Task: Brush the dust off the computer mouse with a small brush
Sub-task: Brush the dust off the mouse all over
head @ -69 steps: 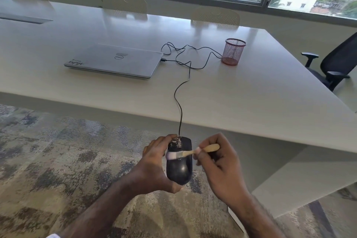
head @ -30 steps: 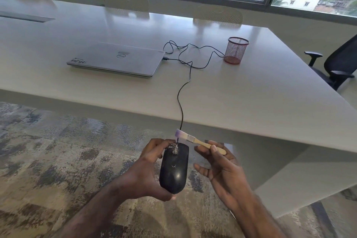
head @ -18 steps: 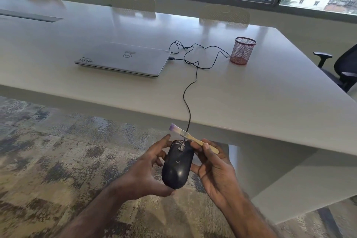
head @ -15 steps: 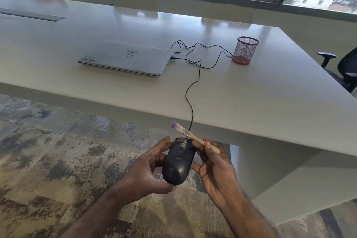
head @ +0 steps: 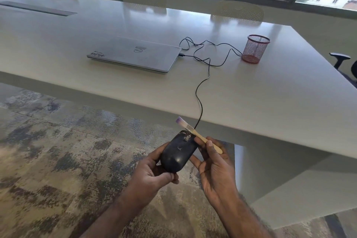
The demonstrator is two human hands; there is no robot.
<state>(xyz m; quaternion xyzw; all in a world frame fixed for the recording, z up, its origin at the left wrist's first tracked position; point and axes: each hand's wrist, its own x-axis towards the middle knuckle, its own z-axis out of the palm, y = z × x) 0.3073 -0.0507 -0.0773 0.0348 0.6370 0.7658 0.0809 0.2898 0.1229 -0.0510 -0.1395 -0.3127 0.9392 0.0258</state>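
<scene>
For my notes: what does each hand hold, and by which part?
Left hand holds the black wired mouse by its rear. Right hand holds the small brush by its wooden handle.

Two hands and two forearms, all bare. Left hand [head: 152, 172]: broad, with creased knuckles and a thick thumb. Behind it, left forearm [head: 116, 214]: lean, unclothed down to the bottom edge of the view, widening away from the wrist. Right hand [head: 214, 170]: long fingers, deep creases across the palm, a pale, short-trimmed nail [head: 208, 142] on the topmost finger. Behind that hand, right forearm [head: 241, 216]: unclothed as well, with what looks like fine dark hair along its outer side, though blurred there. Both wrists uncovered.
</scene>
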